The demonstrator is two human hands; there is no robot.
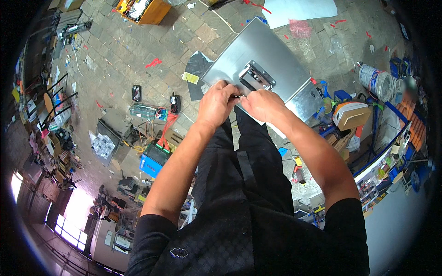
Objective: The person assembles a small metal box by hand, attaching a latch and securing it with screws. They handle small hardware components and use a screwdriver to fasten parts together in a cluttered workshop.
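A large silver metal box [244,46] stands in front of my legs. A metal bracket with a dark slot [256,76] is set on its top face. Over the box's near edge my left hand [217,104] has its fingers pinched together. Close beside it, just below the bracket, my right hand [263,106] is closed too, its fingertips almost touching the left ones. Something small and dark shows between the two hands, but the fingers cover most of it and I cannot make out what it is.
A black sheet with a yellow label [198,73] lies left of the box. Further left are a clear-lidded case [146,111], red cables [166,131] and a blue battery-like box [154,161]. A clear plastic bucket [376,83] and a cardboard box [352,116] stand right. An orange crate [154,14] is far left.
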